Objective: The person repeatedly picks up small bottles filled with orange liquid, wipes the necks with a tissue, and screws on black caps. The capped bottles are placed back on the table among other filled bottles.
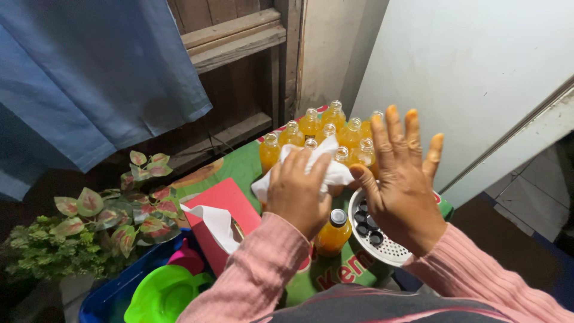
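Backdrop: blue curtain [89, 78] hangs at left, wooden wall behind, pale panel at right.
Far left: leafy plant [113, 218] beside a blue tub [104, 299] that holds a green plastic dish [161, 293].
Desk [236, 167]: green printed cover; red tissue box [224, 212] with a sheet sticking up.
Left hand [296, 191]: grip clamped on a white tissue [332, 170], pressing it on the tops of the orange bottles [311, 128].
Capped bottle [333, 233]: stands just below both hands.
Right hand [400, 185]: grip apart, fingers spread, holding nothing, above the white perforated tray [388, 254] of black caps [366, 227].
Technique: judging by this, wiping goes best with light pressure, so uncapped bottles stay upright.
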